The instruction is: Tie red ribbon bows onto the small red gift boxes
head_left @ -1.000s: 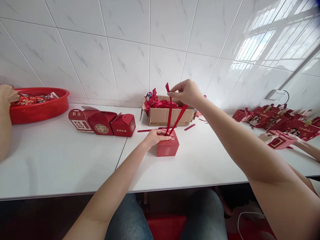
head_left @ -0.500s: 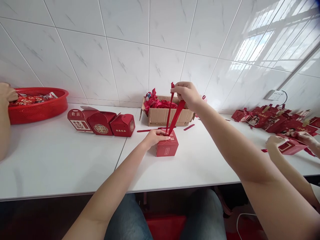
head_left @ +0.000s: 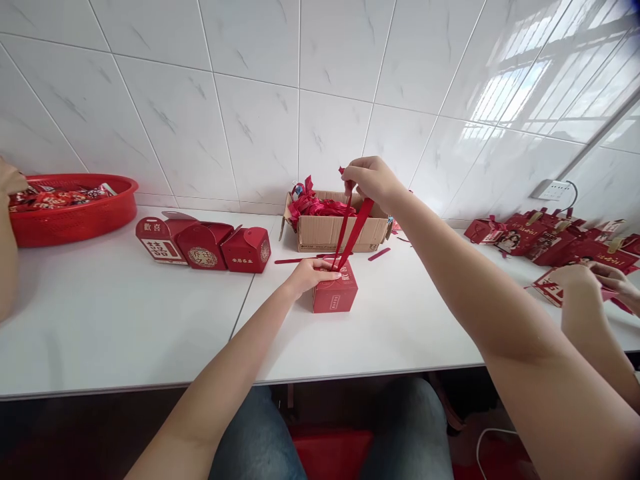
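Observation:
A small red box (head_left: 335,299) with light lettering stands upright on the white table. My left hand (head_left: 306,277) rests on the top of it, fingers pressed on the lid beside the ribbon. From the lid a red ribbon (head_left: 354,235) runs up in two strands. High above the box, my right hand (head_left: 367,179) pinches the upper part of the ribbon, which looks taut. Behind the red box is an open cardboard box (head_left: 327,235) filled with red ribbons.
Three red boxes (head_left: 204,248) stand left of centre. A red basket (head_left: 75,227) of wrapped sweets is at the far left, with another person's hand over it. At right, another person's hands (head_left: 580,277) work beside several red boxes (head_left: 530,233). Ribbon strips (head_left: 379,254) lie near the cardboard box.
My right hand has risen slightly with the ribbon; my left hand stays on the box. At right, the other person's hands and their box have moved and turned.

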### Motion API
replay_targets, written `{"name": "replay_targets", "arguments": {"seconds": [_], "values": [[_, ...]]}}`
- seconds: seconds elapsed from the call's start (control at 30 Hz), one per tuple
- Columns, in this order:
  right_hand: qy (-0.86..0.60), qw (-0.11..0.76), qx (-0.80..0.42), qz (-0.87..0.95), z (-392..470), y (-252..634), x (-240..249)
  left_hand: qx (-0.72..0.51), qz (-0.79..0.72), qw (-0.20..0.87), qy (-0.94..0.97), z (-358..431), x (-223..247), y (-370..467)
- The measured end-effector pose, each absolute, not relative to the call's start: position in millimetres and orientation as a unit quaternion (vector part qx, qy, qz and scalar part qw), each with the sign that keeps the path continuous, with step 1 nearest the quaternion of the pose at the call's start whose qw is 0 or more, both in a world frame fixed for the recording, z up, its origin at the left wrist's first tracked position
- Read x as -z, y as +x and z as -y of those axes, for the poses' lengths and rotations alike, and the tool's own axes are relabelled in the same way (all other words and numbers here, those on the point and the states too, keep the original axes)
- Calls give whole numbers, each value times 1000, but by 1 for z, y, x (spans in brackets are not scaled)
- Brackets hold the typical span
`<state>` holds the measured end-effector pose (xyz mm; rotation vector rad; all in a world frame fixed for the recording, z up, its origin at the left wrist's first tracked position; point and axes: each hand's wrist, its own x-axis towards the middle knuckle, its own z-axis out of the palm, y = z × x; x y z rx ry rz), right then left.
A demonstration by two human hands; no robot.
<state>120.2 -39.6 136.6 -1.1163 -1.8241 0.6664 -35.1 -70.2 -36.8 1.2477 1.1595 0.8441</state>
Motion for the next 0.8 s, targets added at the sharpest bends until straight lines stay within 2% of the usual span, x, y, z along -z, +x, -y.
{"name": "replay_targets", "arguments": {"seconds": [0.13,0.37,0.8], "values": [[-455,419,-156,770,41,117,-138,-361,-497,580,536,71,36,-35],[-437,389,-37,810,45,110,-143,-360,-497,575,541,70,37,-36],[-395,335,38,855,45,99,-146,-364,-498,561,552,69,38,-35]]}}
